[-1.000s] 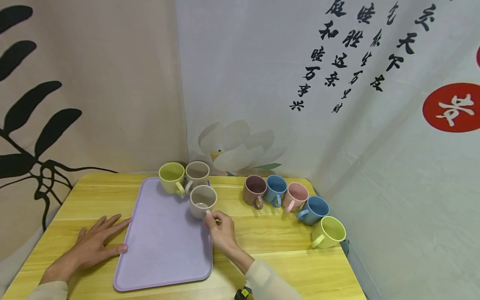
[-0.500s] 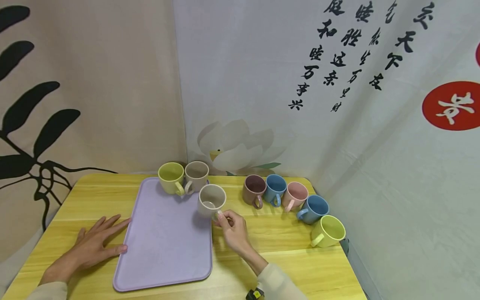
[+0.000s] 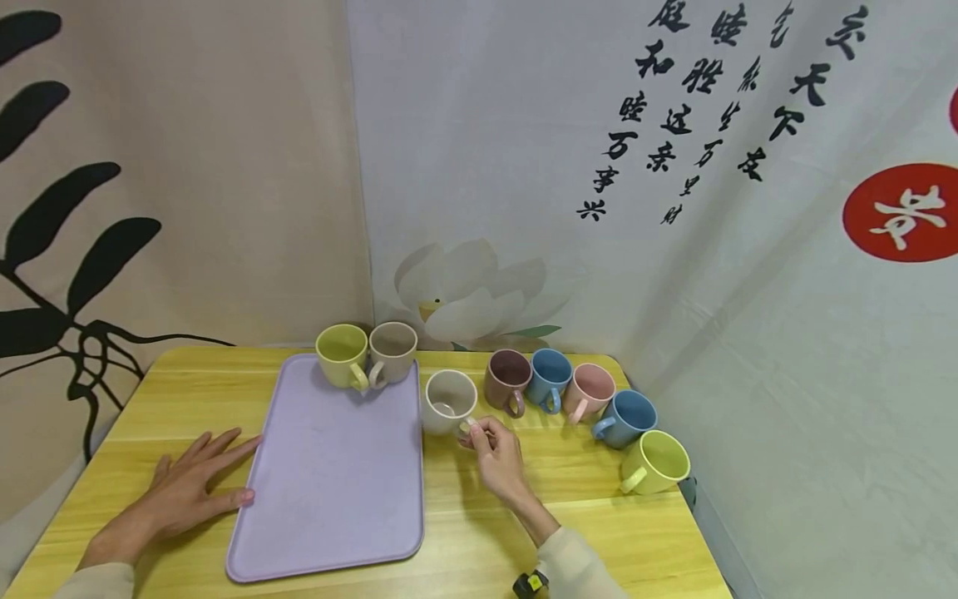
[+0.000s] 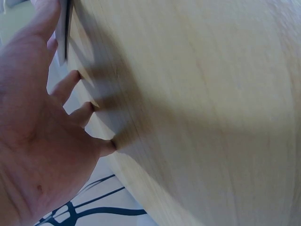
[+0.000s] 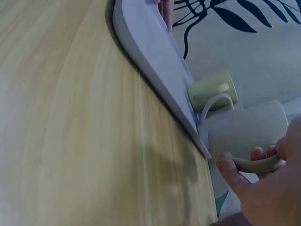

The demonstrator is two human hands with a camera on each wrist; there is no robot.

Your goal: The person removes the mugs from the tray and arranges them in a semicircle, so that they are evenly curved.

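Note:
My right hand (image 3: 500, 459) pinches the handle of a pale grey mug (image 3: 441, 420), just past the right edge of the lilac tray (image 3: 329, 482). In the right wrist view, fingers curl round this handle, and the mug (image 5: 244, 134) seems to be raised off the table. A yellow-green mug (image 3: 338, 366) and another grey mug (image 3: 391, 358) stand side by side on the tray's far end. My left hand (image 3: 187, 491) lies spread at the tray's left edge, thumb and index finger touching the rim. Its other fingertips rest on the wood in the left wrist view.
Along the table's (image 3: 554, 532) far right stand a maroon mug (image 3: 503, 387), a blue mug (image 3: 549, 378), a pink mug (image 3: 587, 391), a second blue mug (image 3: 629, 420) and a lime mug (image 3: 653, 466). Printed cloth (image 3: 479, 166) hangs behind the table.
My right hand has carried the grey mug rightward, from over the tray to beyond its right edge, beside the maroon mug. The left hand and tray have stayed put.

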